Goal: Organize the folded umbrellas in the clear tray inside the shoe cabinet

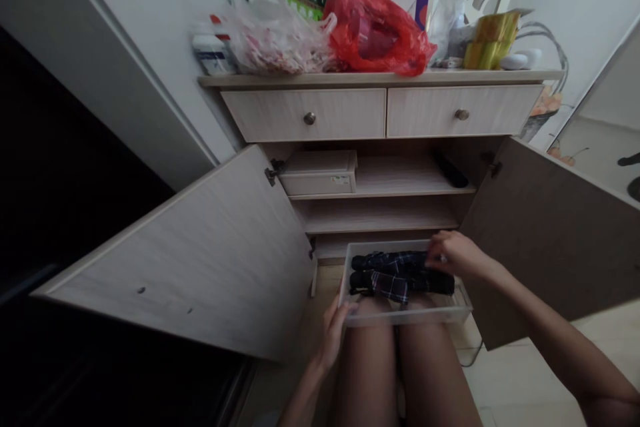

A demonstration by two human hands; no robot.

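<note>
Fingers of the right hand point(453, 255) touch two folded umbrellas point(397, 273) in one tray point(407, 315).

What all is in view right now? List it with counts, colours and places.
clear tray: 1, translucent, on the knees
folded umbrellas: 2, dark plaid, in the tray
cabinet doors: 2, pale wood, open
drawers: 2, pale wood, shut
box: 1, beige, upper shelf left
dark item: 1, black, upper shelf right
red bag: 1, cabinet top
clear bag: 1, cabinet top left
yellow packs: stacked, cabinet top right
left hand: grip on tray's corner
right hand: on the umbrellas
</note>
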